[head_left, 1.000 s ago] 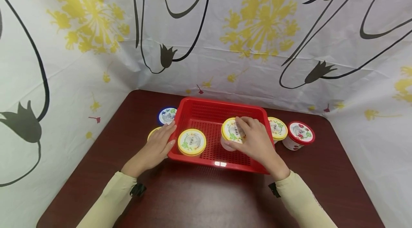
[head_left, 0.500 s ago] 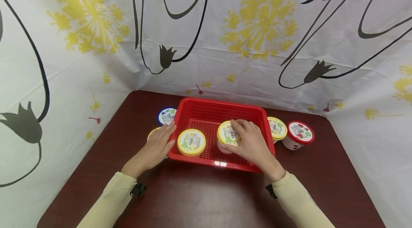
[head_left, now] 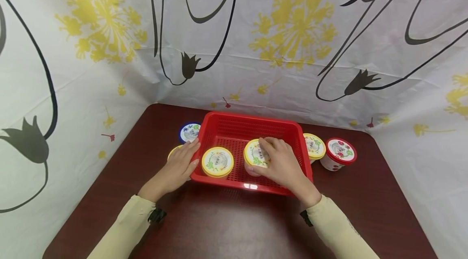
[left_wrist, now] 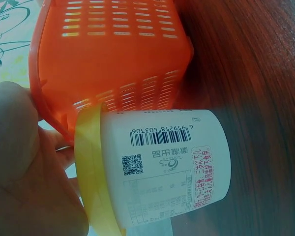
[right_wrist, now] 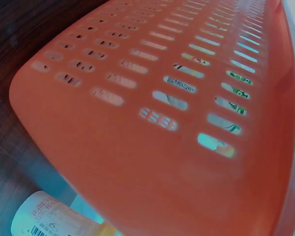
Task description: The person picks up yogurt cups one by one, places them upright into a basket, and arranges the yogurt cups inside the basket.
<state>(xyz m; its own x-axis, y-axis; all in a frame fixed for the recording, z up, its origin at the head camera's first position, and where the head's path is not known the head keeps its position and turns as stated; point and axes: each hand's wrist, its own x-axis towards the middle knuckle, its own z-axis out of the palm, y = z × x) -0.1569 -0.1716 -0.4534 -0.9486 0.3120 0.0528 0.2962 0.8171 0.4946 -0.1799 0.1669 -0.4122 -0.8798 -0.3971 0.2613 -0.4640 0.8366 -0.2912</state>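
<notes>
A red perforated plastic basket [head_left: 250,117] stands on the table. Inside it, my right hand [head_left: 285,165] grips a yellow-lidded tub [head_left: 254,154] by its rim, thumb at the near side and fingers across the far side. To its left, another yellow-lidded tub [head_left: 217,162] sits upright in the basket. My left hand [head_left: 177,165] rests on the basket's left rim with fingers extended. Close beside that hand, outside the basket, is a white tub with a yellow lid [left_wrist: 162,169], mostly covered by the hand in the head view.
Behind my left hand stands a blue-lidded tub [head_left: 189,132]. Right of the basket are a yellow-lidded tub [head_left: 315,146], partly hidden by the basket wall, and a red-lidded tub [head_left: 340,151]. Patterned white cloth [head_left: 226,47] surrounds the table [head_left: 234,226] at the back and sides.
My right hand has shifted left within the basket with the yellow-lidded tub, toward the other tub there. My left hand has stayed at the rim.
</notes>
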